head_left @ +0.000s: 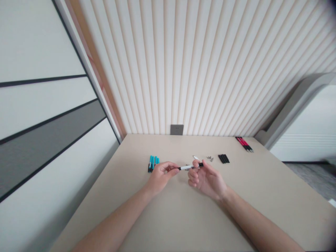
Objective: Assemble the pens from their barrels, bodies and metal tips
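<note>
A white pen with black ends point(186, 167) is held level above the table between my two hands. My left hand point(163, 175) pinches its left end between thumb and fingers. On the other end, the thumb and index finger of my right hand point(207, 178) close around the black part, with the other fingers curled. Behind the right hand lies a small white piece point(195, 157), partly hidden. Close by are several small grey metal pieces point(210, 158) and a row of short black pieces like pen caps point(224, 158).
Several turquoise and black pens point(153, 162) lie left of my left hand, partly covered by it. Red and black pens point(244, 144) rest near the table's point(183, 224) back right corner. A ribbed wall with a dark socket point(176, 129) borders the back; a white cabinet point(52, 168) stands left.
</note>
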Demonstrator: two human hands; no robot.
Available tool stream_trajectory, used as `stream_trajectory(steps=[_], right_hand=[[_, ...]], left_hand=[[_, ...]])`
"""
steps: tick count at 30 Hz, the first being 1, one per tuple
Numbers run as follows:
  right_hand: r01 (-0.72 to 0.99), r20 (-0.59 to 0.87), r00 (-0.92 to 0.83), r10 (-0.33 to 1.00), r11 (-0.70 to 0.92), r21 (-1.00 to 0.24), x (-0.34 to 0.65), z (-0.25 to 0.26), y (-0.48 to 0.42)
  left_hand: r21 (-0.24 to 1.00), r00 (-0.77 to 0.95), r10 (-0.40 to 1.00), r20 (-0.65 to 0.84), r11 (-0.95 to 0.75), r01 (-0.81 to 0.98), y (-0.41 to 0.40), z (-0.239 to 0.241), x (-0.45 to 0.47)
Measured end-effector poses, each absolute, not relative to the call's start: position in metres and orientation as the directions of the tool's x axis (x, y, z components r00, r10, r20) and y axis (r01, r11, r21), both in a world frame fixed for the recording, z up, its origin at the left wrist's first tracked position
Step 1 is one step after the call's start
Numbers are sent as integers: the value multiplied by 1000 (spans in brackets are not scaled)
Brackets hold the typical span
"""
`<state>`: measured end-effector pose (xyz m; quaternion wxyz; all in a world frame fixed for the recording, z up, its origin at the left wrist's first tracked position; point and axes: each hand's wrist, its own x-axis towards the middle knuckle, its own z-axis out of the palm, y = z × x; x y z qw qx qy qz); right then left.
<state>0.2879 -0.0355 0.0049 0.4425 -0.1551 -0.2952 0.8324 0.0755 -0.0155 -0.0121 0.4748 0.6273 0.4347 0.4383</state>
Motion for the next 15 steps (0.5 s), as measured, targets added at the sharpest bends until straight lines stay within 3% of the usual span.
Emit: stream_trajectory(steps=[3,7,15], right_hand=[[-628,29,-582,812,-427,-651,290,3,-37],[-569,49,-510,859,-294,-768,290,-4,-31],[-259,41,-616,787,-153,-954,295,-8,-26]], left_hand=[[985,188,971,149,-162,54,-15,-7,75],[986,37,991,130,-125,-109,-15,1,74],[933,-29,986,165,-166,-318,-11,1,73]])
